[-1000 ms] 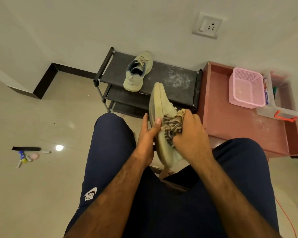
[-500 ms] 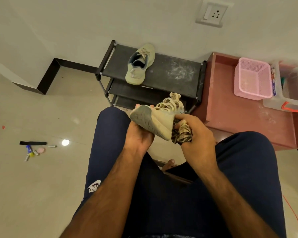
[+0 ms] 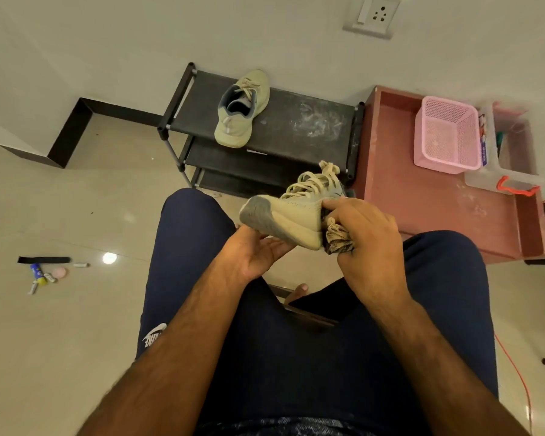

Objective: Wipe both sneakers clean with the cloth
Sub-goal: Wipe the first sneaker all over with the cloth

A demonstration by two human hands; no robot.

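A crumpled cloth (image 3: 336, 239) is gripped in the right hand (image 3: 364, 239) and pressed against the side of a beige sneaker (image 3: 291, 215). This sneaker is supported from below by the open palm of the left hand (image 3: 255, 256), above the knees in dark blue trousers (image 3: 186, 234). The second sneaker (image 3: 241, 110) is placed on the top of a black shoe rack (image 3: 302, 127), which is marked with white dust and stands against the white wall (image 3: 202, 33). Just beside the rack a reddish bench (image 3: 422, 202) is seen, with a pink basket (image 3: 447, 136) on it. Small items (image 3: 44, 272) are scattered on the glossy tiled floor (image 3: 60, 341).
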